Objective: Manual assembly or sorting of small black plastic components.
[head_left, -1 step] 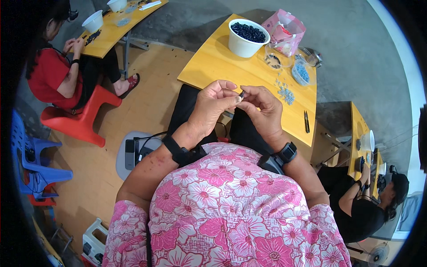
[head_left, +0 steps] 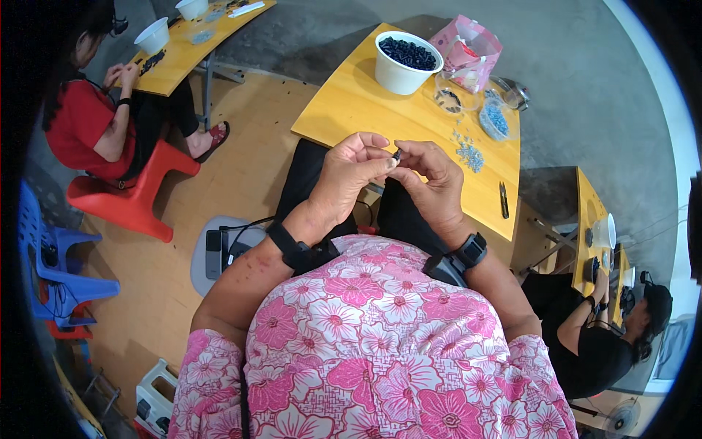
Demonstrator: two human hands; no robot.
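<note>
My left hand (head_left: 349, 174) and my right hand (head_left: 433, 179) meet above my lap, at the near edge of a yellow table (head_left: 351, 102). Their fingertips pinch a small dark part (head_left: 397, 155) between them. Each wrist wears a black band. At the table's far side stands a white bowl (head_left: 407, 64) full of dark pieces. A loose pile of small blue pieces (head_left: 468, 154) lies to the right of my hands, beyond it a clear dish of blue pieces (head_left: 496, 121). A thin black tool (head_left: 504, 200) lies near the table's right edge.
A pink bag (head_left: 469, 42) sits behind the bowl. A person in red (head_left: 84, 124) sits on a red stool (head_left: 131, 201) at another yellow table, far left. A person in black (head_left: 592, 333) works at the right. Blue chairs (head_left: 62, 256) stand at the left, a grey pad (head_left: 219, 249) on the floor.
</note>
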